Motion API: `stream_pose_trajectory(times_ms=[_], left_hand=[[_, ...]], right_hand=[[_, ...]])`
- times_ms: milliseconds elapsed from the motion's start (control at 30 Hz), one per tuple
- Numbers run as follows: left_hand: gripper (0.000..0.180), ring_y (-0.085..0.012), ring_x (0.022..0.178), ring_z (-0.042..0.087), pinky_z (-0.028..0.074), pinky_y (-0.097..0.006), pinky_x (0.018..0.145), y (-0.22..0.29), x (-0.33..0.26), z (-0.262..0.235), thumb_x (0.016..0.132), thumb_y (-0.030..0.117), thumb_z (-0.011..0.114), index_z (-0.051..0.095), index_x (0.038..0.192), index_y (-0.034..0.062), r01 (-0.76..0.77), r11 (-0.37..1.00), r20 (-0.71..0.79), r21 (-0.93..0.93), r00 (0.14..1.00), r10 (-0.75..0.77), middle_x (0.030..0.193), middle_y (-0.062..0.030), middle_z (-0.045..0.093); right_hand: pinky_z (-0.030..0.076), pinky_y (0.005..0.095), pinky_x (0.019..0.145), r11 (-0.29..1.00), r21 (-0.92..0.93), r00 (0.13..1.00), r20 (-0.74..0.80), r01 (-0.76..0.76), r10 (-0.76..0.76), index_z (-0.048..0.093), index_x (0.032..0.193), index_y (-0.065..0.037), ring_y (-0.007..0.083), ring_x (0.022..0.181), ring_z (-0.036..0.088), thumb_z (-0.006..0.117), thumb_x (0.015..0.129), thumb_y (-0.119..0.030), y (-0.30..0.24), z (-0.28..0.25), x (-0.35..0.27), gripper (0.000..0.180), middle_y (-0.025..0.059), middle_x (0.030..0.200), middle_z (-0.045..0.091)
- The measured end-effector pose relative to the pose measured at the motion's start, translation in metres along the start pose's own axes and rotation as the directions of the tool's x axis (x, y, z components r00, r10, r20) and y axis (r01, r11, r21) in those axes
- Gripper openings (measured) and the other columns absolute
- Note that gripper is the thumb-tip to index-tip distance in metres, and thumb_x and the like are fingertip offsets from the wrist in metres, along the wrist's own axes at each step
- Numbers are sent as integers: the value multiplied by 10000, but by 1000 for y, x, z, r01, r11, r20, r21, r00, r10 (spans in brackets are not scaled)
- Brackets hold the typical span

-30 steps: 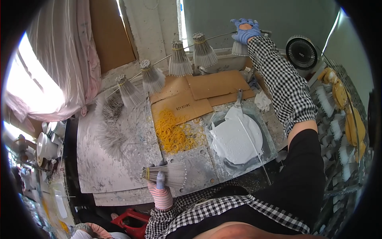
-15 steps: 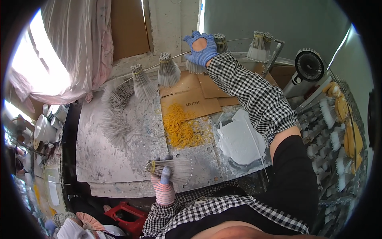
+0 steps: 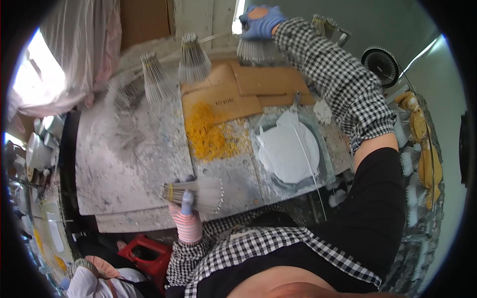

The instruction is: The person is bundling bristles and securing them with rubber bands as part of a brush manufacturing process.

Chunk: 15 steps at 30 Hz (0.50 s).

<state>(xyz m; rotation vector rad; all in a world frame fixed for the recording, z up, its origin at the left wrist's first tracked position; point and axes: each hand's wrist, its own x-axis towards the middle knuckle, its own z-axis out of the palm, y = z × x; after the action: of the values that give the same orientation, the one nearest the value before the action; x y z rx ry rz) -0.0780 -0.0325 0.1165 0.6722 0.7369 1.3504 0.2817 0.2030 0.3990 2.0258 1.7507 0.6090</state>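
Note:
My left hand [image 3: 188, 218], in a pink-striped glove with grey-blue fingertips, is closed around a bundle of thin rods [image 3: 208, 193] over the table's front edge. A yellow band ties its narrow end; the pale end fans out to the right. At the far edge my right hand [image 3: 263, 24], in a blue glove, is closed about the top of another bundle [image 3: 257, 51], whose pale fan hangs below the fingers. The fingers partly hide its upper end. Two similar bundles, one farther left [image 3: 154, 79] and one nearer the hand [image 3: 194, 59], stand along the back rail.
Yellow rubber bands [image 3: 206, 134] lie mid-table beside cardboard [image 3: 268, 82]. Right of them sits a basin of white paste [image 3: 288, 151] with a thin rod across it. Loose rods [image 3: 124, 134] lie left. A fan [image 3: 380, 66] stands at right; another person [image 3: 94, 278] is at lower left.
The whole view has shifted, with the table now farther left and higher. My right hand has moved rightward along the back rail with the bundle. My left hand keeps its bundle.

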Motion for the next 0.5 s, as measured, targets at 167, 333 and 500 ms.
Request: stream_pose_trajectory(times_ms=[167,333,500], left_hand=[[613,-309,1246,569,409,-458,1115,3,-11,-1,897,166,724,425,1414,30,3,1000,-5,-28,1000,-3,1336,-200,588],[587,-294,1248,564,405,-456,1116,5,-15,-1,902,163,729,452,1406,47,20,998,-52,-59,998,-23,1338,-181,590],[594,-338,1275,548,376,-490,1135,5,-9,1,907,232,698,458,1416,40,-56,993,-10,101,998,57,1339,-211,591]], right_hand=[[541,446,887,994,107,980,-198,12,9,717,1095,-86,311,1015,686,679,816,-586,25,13,1,573,167,1078,710],[511,446,954,992,123,975,-220,30,-2,691,1168,-101,343,1110,640,715,767,-587,61,29,5,630,176,1158,676],[517,428,932,982,189,979,-202,21,18,689,1147,-89,333,1093,639,722,766,-582,75,35,9,624,172,1137,678]])
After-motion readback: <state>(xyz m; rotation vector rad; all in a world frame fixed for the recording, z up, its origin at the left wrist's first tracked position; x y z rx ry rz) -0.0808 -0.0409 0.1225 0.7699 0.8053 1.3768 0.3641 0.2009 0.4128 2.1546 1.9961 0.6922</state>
